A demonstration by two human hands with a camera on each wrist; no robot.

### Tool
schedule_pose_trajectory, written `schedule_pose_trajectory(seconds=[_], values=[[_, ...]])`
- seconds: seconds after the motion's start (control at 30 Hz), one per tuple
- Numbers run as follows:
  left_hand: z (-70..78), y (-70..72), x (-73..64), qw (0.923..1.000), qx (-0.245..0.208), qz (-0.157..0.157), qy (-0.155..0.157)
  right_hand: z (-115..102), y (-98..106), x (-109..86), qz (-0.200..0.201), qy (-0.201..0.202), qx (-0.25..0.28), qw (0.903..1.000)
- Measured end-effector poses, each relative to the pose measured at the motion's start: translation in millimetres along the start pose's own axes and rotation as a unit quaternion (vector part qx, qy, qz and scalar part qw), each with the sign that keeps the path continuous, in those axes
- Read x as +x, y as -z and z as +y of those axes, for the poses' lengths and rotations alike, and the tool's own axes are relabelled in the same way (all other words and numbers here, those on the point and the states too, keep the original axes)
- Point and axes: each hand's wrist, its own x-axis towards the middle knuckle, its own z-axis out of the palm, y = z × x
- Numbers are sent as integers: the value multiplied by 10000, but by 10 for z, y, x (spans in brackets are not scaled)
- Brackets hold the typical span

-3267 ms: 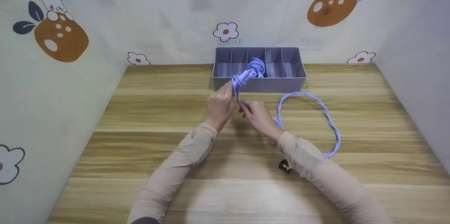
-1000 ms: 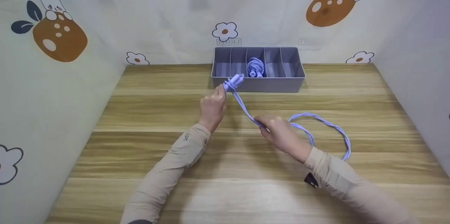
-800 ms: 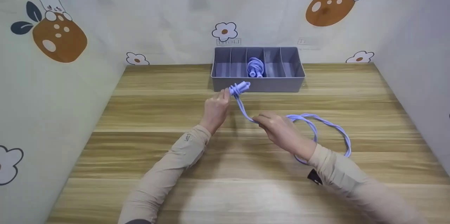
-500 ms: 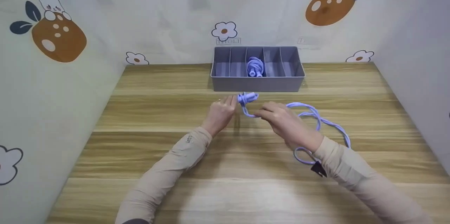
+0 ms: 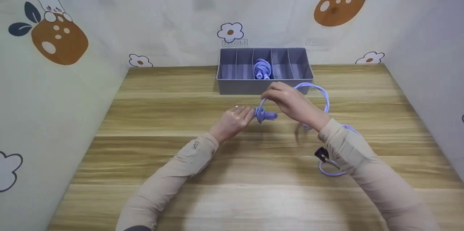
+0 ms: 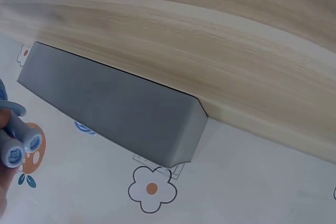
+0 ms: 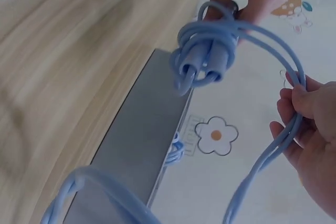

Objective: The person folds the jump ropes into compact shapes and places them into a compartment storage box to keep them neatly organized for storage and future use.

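Note:
A light blue jump rope is partly wound around its own two handles (image 5: 270, 115), which lie side by side. My left hand (image 5: 233, 122) grips the bundle at one end, and the handles point right. In the right wrist view several turns of cord (image 7: 205, 38) circle the handles. My right hand (image 5: 295, 104) pinches the doubled cord between thumb and fingers, above and right of the bundle. From there the loose cord (image 5: 327, 100) loops behind the right wrist down to the table. The left wrist view catches only the handle ends (image 6: 23, 148) at its left edge.
A grey divided box (image 5: 264, 86) stands against the back wall. Its middle compartment holds another coiled jump rope (image 5: 262, 68). A small black device (image 5: 320, 154) sits at the right wrist. Wood-grain table (image 5: 174, 115) runs beneath both arms.
My left hand has come down and right, turning the handles from pointing up-right to nearly level. My right hand, first moving right along the cord, has since risen, carrying the cord above the bundle.

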Motion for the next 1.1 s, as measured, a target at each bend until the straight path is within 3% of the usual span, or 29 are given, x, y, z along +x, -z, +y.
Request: schedule_pose_trajectory(seconds=[0.17, 0.23, 0.33, 0.4, 0.5, 0.73, 0.8, 0.83, 0.9, 0.93, 1.03, 1.1], values=[[-7, -26, -7, 9986, -109, 486, -189, 143, -38, 45, 4, -385, 487, 9981], [-3, -37, -8, 9974, -298, 653, -93, 189, -60, 58, 22, -516, 678, 9964], [15, -43, -8, 9919, -1004, 723, 300, 242, -96, 76, 114, -671, 926, 9934], [32, -38, -8, 9816, -1678, 626, 659, 263, -114, 84, 218, -812, 1133, 9900], [57, -22, -9, 9599, -2522, 427, 1150, 281, -147, 94, 308, -1102, 1442, 9829], [94, 28, 25, 9188, -3521, 59, 1782, 267, -221, 116, 277, -1870, 2189, 9573], [102, 30, 43, 8979, -3912, -78, 2016, 225, -218, 132, 270, -2110, 2457, 9457], [106, 28, 52, 8836, -4151, -171, 2158, 208, -217, 137, 273, -2212, 2608, 9393], [115, 27, 74, 8450, -4725, -370, 2476, 191, -226, 140, 286, -2407, 2871, 9267], [120, 24, 84, 8198, -5051, -472, 2656, 215, -249, 130, 309, -2499, 3050, 9185], [131, 24, 113, 7329, -5957, -763, 3196, 337, -361, 75, 371, -2634, 3456, 8999], [134, 32, 130, 6805, -6375, -881, 3505, 409, -435, 36, 420, -2737, 3658, 8885]])
